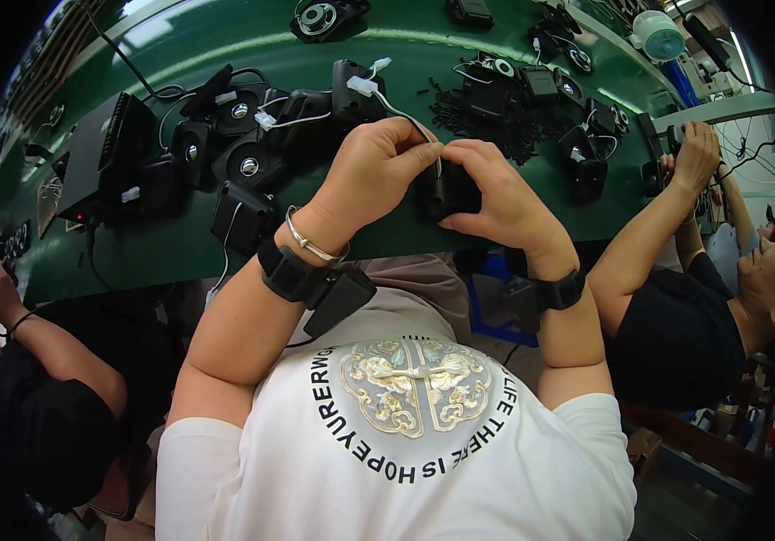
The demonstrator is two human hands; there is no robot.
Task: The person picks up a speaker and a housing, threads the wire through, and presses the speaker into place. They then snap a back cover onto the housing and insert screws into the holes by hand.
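Note:
My left hand (374, 167) pinches a thin white wire (405, 115) between thumb and fingertips. The wire ends in a white plug (363, 86) that lies over a black speaker box behind my hand. Fingertips nearly meet where my right hand (509, 198) curls round a small black speaker box (451, 191), its thumb on the near side and its forefinger by the wire. The wire runs down onto this box. Part of the box is covered by my fingers.
Several black speakers (241, 113) and boxes crowd the green table (351, 239) at left, beside a larger black box (112, 158) with a red light. Farther right lies a heap of small black parts (514, 135). Co-workers' arms (649, 216) work at both sides.

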